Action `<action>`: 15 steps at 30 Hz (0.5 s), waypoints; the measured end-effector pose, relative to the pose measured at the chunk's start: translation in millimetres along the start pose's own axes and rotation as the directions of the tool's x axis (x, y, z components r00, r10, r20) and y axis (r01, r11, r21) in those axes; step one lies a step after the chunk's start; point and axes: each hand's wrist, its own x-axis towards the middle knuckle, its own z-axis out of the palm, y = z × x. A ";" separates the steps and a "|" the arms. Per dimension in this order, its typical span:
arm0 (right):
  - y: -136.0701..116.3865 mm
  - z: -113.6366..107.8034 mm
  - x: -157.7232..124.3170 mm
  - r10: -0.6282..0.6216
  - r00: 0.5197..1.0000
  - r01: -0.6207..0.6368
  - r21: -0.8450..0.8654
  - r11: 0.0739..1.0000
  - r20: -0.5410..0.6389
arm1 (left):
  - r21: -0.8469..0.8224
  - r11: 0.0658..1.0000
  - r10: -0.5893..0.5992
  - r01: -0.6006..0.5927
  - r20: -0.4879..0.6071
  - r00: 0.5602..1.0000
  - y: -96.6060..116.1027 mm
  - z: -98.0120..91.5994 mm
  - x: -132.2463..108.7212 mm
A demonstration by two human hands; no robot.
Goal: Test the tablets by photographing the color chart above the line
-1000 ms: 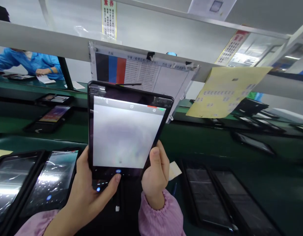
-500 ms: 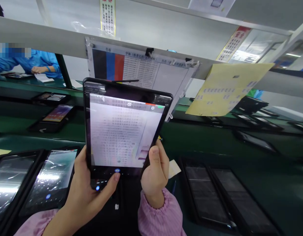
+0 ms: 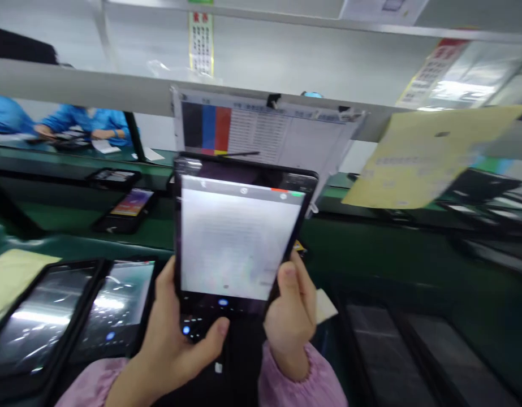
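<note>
A black tablet is held upright before me, its lit screen showing a pale, blurred camera picture of lines of text. My left hand grips its lower left edge, the thumb lying just below the blue button at the screen's bottom. On the lower right edge, my right hand is closed with the thumb at the front and the fingers behind. Beyond the tablet hangs a printed test sheet with colour bars and rows of text. The tablet's top edge covers the sheet's lower part.
Several tablets lie to my left, one with a lit screen, and dark tablets lie to my right. A yellow sheet hangs at the right. Across the bench, people in blue sleeves work. A phone lies on the shelf.
My view has shifted, so the scene sits further right and slightly lower. The screen picture has gone from readable text to a pale blur. My left thumb now sits a little below the blue button.
</note>
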 end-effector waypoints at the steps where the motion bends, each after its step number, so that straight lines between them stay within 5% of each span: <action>1: -2.0 0.0 1.6 0.025 1.000 -0.025 0.009 1.000 -0.002 | -0.030 0.999 0.011 -0.010 0.022 1.000 0.1 0.6 1.0; 5: -2.5 -1.7 7.8 0.086 0.996 -0.086 -0.007 0.996 -0.030 | -0.188 0.981 0.067 -0.050 0.087 0.994 -1.9 2.0 4.4; 9: 6.9 -11.9 13.4 0.230 0.965 -0.244 -0.108 0.964 -0.129 | -0.139 0.989 0.078 -0.050 0.209 0.975 -17.2 0.8 10.0; 12: 19.9 -38.9 20.9 0.375 0.859 -0.459 -0.202 0.865 -0.349 | 0.042 0.999 0.005 -0.026 0.433 0.902 -51.4 4.5 31.7; 15: 41.9 -84.3 30.4 0.487 0.748 -0.635 -0.274 0.722 -0.450 | 0.237 0.971 -0.122 -0.002 0.507 0.853 -102.4 16.8 63.8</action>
